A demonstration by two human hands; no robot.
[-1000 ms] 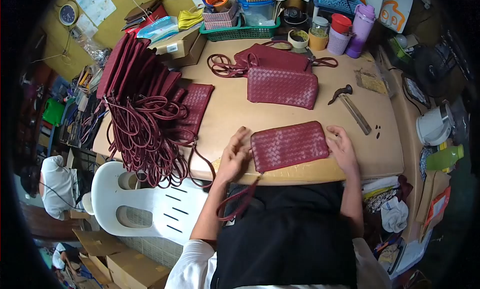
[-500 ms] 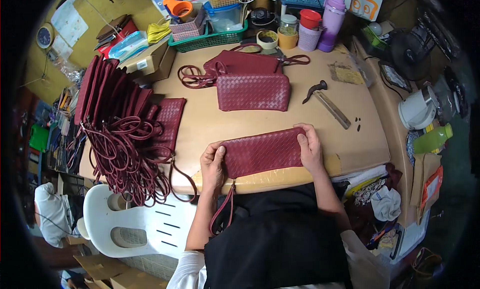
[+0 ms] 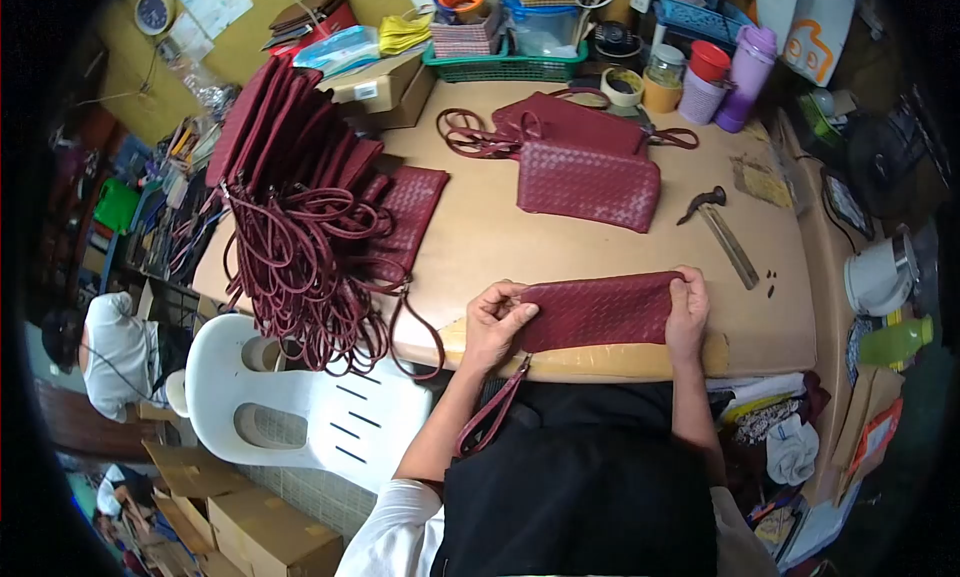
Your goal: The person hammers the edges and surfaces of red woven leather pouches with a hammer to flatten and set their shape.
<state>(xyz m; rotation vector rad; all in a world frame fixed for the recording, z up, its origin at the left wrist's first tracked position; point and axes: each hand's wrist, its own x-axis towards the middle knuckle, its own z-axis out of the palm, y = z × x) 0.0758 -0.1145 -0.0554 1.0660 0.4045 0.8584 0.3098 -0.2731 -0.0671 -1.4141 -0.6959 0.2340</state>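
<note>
Between my two hands is a dark red woven pouch, held flat near the table's front edge. My left hand pinches its left end between thumb and fingers. Its right end is gripped by my right hand, thumb on top. A wrist strap hangs from the pouch's lower left corner. Behind it lie another woven pouch and a plain-looking red one with looped straps. A thick stack of red pouches with tangled straps stands at the left.
A hammer lies on the table at the right, beside small dark bits. Baskets, jars and a purple bottle line the back. A white chair stands front left. Another person is at the far left.
The view has swung left, so the table's things appear further right. Both my hands still hold the pouch, which looks flatter and tilted slightly further away.
</note>
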